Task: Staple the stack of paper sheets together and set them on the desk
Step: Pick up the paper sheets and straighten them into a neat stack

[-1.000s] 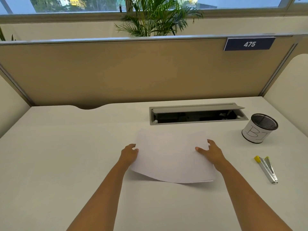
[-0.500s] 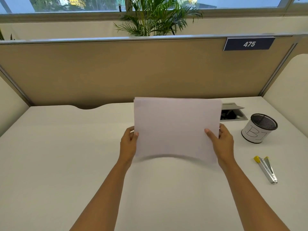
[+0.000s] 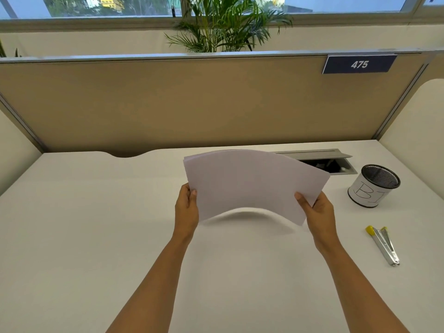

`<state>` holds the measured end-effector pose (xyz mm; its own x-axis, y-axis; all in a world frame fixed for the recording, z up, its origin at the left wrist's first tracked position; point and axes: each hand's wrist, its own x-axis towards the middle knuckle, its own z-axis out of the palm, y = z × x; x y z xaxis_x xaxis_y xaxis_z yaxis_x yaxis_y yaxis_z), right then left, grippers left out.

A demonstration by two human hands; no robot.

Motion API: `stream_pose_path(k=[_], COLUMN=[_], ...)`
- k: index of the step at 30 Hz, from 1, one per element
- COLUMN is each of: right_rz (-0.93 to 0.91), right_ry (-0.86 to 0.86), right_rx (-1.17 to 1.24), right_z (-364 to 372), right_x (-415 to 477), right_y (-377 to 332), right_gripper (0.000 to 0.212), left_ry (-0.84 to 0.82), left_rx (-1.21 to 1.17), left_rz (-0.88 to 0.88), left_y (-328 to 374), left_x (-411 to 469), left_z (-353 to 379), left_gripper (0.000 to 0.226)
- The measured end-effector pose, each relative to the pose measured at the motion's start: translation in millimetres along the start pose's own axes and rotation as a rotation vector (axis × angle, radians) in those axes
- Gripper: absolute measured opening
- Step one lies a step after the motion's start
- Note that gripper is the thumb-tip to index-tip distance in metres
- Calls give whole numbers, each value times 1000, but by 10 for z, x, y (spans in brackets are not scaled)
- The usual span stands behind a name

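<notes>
A stack of white paper sheets (image 3: 249, 183) is held up above the white desk (image 3: 96, 224), bowed into an arch with its bottom edge lifted in the middle. My left hand (image 3: 186, 210) grips its left edge, thumb on the front. My right hand (image 3: 317, 212) grips its lower right edge the same way. A silver stapler with yellow tips (image 3: 383, 243) lies flat on the desk to the right, apart from both hands.
A black mesh pen cup with a white label (image 3: 373, 186) stands at the right, behind the stapler. An open grey cable tray (image 3: 336, 162) is sunk into the desk behind the sheets. Beige partition walls (image 3: 192, 104) close the back and sides.
The sheets went from lying on the desk to being lifted upright in both hands; now they are bent into an arch and tilted, right side lower.
</notes>
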<state>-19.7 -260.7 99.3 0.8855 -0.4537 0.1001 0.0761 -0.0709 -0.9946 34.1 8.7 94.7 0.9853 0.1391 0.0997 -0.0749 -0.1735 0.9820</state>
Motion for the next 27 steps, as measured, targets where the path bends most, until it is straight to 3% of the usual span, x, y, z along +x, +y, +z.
stream_pose_path(k=[22, 27], right_rz=[44, 59], right_ry=[2, 17], right_rx=[-139, -97], right_z=[26, -97], right_x=[165, 380], right_y=[73, -161], right_gripper=[36, 40], left_ry=[43, -75], left_rx=[158, 52], left_rz=[-31, -137], left_y=[-95, 118], left_x=[23, 200], left_z=[124, -24], left_gripper=[26, 29])
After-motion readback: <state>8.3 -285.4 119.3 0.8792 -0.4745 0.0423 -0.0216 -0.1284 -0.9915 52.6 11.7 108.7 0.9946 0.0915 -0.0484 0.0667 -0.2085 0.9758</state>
